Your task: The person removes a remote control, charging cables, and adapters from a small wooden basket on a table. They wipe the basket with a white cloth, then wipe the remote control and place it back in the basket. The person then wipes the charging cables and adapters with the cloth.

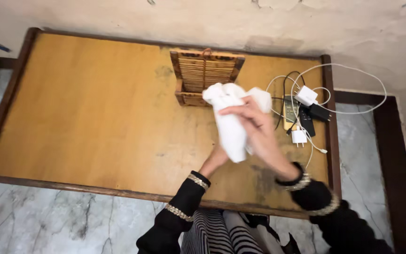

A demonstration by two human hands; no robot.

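You had the white cloth [231,123] bunched up, part-rolled, above the counter [85,108] near its far right corner, your right hand [258,131] curled over it, your left hand [215,160] gripping beneath, the bamboo basket [204,75] just behind.

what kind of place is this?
Likely a room in a home: a low wooden table on a marble floor against a rough plaster wall, with phone chargers and a small slatted wooden box beside the white cloth.

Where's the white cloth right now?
The white cloth is held in both hands above the table's right half, just in front of the small wooden basket.
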